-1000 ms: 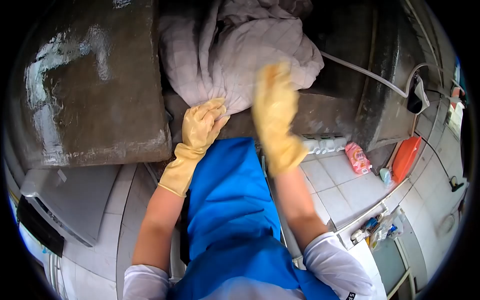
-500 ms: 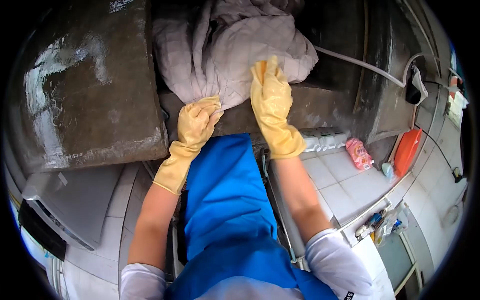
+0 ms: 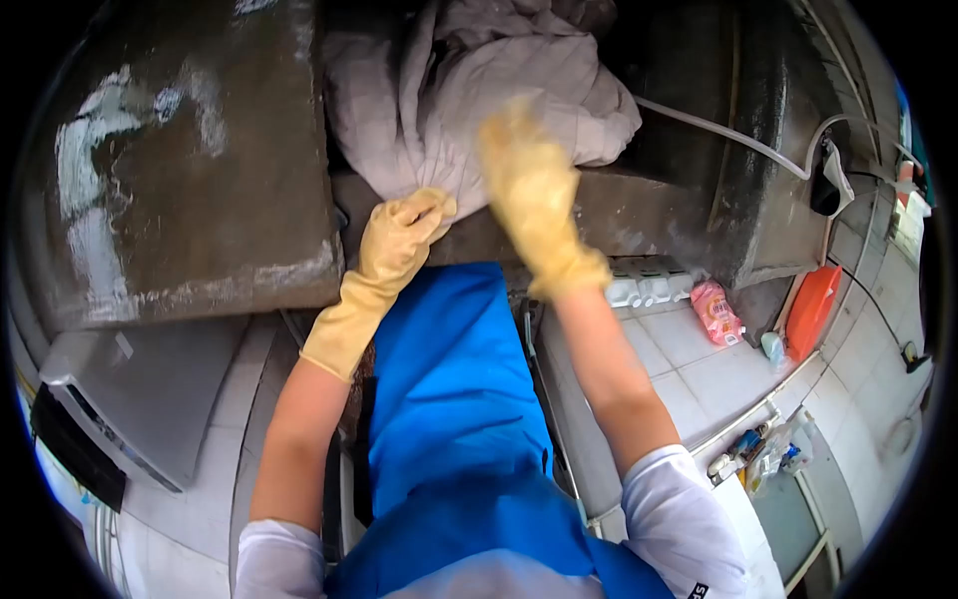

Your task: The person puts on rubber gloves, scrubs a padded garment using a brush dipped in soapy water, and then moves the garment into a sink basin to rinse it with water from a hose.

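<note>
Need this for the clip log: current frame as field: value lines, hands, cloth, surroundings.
left hand: yellow-gloved, gripping near edge of cloth
right hand: yellow-gloved, motion-blurred, over cloth; contact unclear
cloth state: pale, bunched
clothing: blue apron
right side: pale hose, pink packet, orange-red object

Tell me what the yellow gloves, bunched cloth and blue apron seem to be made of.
Yellow gloves: probably rubber or latex with a slight sheen, given the smooth surface and wrinkled cuffs.
Bunched cloth: a matt textile, perhaps cotton, as it gathers in soft folds; the fibre can't be told.
Blue apron: maybe coated fabric or plastic, smooth-looking with broad creases.
</note>
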The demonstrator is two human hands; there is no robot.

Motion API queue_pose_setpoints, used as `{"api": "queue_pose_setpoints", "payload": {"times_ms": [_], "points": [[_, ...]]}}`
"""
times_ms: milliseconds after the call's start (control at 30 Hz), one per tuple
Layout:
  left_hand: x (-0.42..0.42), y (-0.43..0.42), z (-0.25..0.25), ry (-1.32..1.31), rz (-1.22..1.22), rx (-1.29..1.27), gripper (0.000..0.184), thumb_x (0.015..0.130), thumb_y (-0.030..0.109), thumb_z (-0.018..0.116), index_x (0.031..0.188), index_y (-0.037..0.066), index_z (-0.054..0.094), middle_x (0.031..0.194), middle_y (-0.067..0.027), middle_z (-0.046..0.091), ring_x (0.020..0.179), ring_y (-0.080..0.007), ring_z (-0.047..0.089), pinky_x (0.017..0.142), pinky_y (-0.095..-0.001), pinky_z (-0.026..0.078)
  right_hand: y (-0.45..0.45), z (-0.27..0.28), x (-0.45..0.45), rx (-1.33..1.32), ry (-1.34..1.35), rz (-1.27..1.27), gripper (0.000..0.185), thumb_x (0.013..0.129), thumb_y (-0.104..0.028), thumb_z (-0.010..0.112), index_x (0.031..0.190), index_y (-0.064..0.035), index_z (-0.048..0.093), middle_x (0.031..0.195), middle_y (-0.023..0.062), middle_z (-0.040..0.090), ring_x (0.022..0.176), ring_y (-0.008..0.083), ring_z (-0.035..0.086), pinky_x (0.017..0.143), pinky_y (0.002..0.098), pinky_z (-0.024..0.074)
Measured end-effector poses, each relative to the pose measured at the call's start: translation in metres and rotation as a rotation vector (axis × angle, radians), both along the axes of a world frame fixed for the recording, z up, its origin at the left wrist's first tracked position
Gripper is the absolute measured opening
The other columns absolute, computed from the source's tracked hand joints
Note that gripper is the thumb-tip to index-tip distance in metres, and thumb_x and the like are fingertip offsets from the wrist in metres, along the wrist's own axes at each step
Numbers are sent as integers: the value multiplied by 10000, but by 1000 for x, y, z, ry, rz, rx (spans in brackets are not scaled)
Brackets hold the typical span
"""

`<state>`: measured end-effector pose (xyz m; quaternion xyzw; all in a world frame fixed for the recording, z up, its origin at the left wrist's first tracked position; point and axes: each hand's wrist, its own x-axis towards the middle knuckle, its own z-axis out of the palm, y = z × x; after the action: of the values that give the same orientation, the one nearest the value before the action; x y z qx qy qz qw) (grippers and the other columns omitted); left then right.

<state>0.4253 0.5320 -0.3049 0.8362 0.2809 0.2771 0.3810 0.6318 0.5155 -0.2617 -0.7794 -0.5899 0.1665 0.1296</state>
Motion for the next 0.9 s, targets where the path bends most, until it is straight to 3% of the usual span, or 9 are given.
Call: {"api": "queue_pose_setpoints", "payload": {"times_ms": [33, 100, 133, 400, 433, 533, 667, 767, 900], "points": [[0, 0, -2, -73, 5, 24, 529, 773, -134, 735, 1218, 128, 620, 1013, -67, 661, 791, -242, 692, 690, -344, 577, 14, -3, 17, 7, 230, -178, 428, 1008, -295, 565, 1334, -17, 564, 1052, 252, 695, 778, 408, 698, 636, 521, 562], [-1, -7, -3, -164, 23, -417, 624, 743, -139, 758, 1287, 108, 576, 1011, -79, 650, 807, -293, 683, 652, -372, 581, -5, 10, -25, -30, -83, -1, 417, 994, -287, 585, 1331, -42, 589, 1119, 261, 683, 774, 385, 707, 598, 487, 568], [-8, -8, -9, -114, 33, 101, 499, 748, -133, 749, 1202, 26, 618, 1019, -99, 665, 858, -315, 691, 696, -372, 594, -18, 21, -52, -72, -166, 83, 479, 997, -334, 599, 1369, -33, 573, 1135, 283, 680, 778, 408, 718, 611, 512, 576], [-6, -10, 1, 26, 37, 98, 254, 755, -25, 763, 995, 4, 686, 1068, -143, 697, 947, -348, 694, 796, -447, 589, 15, -1, -20, 117, -120, 92, 492, 985, -334, 641, 1357, -14, 607, 1112, 269, 673, 762, 358, 696, 630, 468, 585], [-6, -4, -3, 25, 56, 100, 254, 755, -25, 763, 995, 4, 686, 1068, -143, 697, 947, -348, 694, 796, -447, 589, 2, 27, -49, -133, 8, -151, 553, 973, -378, 658, 1393, -24, 590, 1126, 279, 673, 759, 368, 709, 630, 472, 598], [-12, -10, 0, 150, -35, 32, 174, 815, 64, 711, 980, 9, 712, 1062, -111, 684, 961, -320, 683, 815, -452, 573, -29, 21, -60, -193, -153, 65, 666, 963, -445, 660, 1484, -60, 502, 1116, 291, 668, 687, 390, 717, 564, 507, 581], [-7, -15, 1, 22, 38, 18, 184, 813, 35, 719, 995, 21, 703, 1027, -135, 681, 891, -350, 696, 764, -467, 573, 49, -4, -35, -243, 237, 63, 568, 1005, -388, 608, 1457, -55, 520, 879, 227, 669, 692, 397, 694, 578, 494, 564], [-6, -11, -1, 80, 34, 9, 182, 821, 77, 707, 998, 37, 719, 1128, -70, 673, 1028, -280, 663, 864, -428, 561, 23, -15, -37, 60, -121, 153, 491, 1007, -338, 614, 1401, -47, 578, 955, 277, 696, 674, 404, 698, 597, 500, 558], [-11, -13, -4, 125, 22, 82, 172, 847, 84, 687, 1009, 38, 723, 1130, -65, 678, 1037, -274, 662, 870, -429, 565, 5, 29, -48, -149, -162, 202, 473, 1003, -319, 619, 1389, -48, 587, 976, 270, 694, 712, 397, 700, 606, 493, 556]]}}
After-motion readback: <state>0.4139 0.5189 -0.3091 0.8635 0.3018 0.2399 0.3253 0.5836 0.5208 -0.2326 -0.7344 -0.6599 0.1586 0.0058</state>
